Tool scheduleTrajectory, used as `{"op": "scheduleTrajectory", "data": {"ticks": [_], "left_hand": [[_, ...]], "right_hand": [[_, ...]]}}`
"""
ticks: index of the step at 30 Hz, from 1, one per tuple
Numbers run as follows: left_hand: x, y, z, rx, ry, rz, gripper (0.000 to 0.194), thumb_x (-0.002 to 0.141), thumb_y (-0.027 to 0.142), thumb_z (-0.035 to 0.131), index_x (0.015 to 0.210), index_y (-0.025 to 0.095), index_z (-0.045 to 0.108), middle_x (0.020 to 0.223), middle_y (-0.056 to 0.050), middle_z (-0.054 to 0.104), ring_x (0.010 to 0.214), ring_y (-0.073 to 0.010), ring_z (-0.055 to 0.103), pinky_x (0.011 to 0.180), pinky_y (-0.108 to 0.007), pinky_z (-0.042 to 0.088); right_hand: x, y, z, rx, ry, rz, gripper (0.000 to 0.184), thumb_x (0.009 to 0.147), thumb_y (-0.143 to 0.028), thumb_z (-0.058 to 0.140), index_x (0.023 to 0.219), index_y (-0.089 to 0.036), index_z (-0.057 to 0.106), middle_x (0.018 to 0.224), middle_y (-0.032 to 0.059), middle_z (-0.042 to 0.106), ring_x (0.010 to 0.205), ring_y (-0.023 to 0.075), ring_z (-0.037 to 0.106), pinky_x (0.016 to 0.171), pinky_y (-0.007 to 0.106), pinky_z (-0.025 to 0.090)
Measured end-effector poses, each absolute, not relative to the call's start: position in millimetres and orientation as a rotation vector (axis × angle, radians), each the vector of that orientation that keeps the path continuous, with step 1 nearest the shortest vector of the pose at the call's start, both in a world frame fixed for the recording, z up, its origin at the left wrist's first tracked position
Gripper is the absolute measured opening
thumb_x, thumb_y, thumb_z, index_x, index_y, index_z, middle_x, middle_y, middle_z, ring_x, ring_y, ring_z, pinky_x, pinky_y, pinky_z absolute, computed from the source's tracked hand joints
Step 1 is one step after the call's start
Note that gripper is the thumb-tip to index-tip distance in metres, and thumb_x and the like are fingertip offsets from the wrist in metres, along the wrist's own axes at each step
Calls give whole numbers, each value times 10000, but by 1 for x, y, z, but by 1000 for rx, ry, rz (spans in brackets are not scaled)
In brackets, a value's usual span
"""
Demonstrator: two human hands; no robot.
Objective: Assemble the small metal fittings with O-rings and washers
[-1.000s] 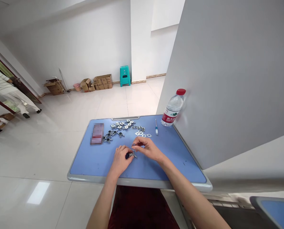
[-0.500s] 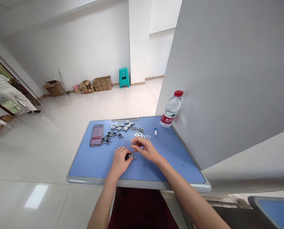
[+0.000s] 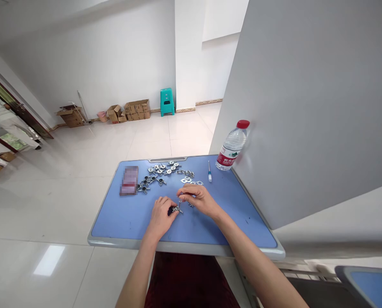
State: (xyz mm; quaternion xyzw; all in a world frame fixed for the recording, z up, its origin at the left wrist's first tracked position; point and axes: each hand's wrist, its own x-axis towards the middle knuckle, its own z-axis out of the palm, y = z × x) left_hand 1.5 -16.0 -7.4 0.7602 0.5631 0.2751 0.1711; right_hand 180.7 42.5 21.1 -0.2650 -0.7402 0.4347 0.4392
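Pinching a probably light, stiff metal fitting (image 3: 177, 209), best held by its edges, the left hand (image 3: 162, 212) is beside the right hand (image 3: 199, 198), which pinches a slim metal piece (image 3: 180, 202).

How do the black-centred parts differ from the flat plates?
The black-centred parts show black middles; the flat plates have open holes. The black-centred parts are bulkier, with stems sticking out; the flat plates look thin. Both are silvery and lie on the blue tabletop.

Below the frame's centre, my left hand (image 3: 163, 214) holds a metal part (image 3: 177, 209) beside my right hand (image 3: 200, 199); right of centre stands a bottle (image 3: 232, 146).
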Motion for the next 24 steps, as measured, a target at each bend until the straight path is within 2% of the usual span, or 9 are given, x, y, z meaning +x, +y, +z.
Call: {"op": "scheduleTrajectory", "data": {"ticks": [14, 19, 24], "left_hand": [[1, -15, -9, 2185, 1606, 791, 85, 843, 133, 609, 869, 214, 600, 920, -12, 634, 903, -218, 539, 820, -372, 419], [1, -16, -9, 2170, 1601, 790, 85, 842, 137, 612, 868, 215, 592, 927, -4, 633, 922, -214, 548, 835, -368, 410], [2, -17, -7, 2154, 1603, 772, 74, 842, 142, 606, 854, 211, 586, 927, -8, 630, 920, -212, 552, 820, -364, 411]], "right_hand": [[178, 44, 17, -677, -1850, 940, 277, 892, -432, 608, 787, -196, 708, 631, 14, 585, 593, 148, 526, 570, 264, 412], [174, 43, 12, -717, -1732, 995, 236, 872, -416, 633, 819, -198, 706, 691, 20, 613, 594, 150, 566, 554, 264, 438], [170, 39, 12, -656, -1721, 941, 203, 883, -390, 633, 851, -210, 720, 730, 30, 650, 674, 167, 587, 636, 284, 459]]}}
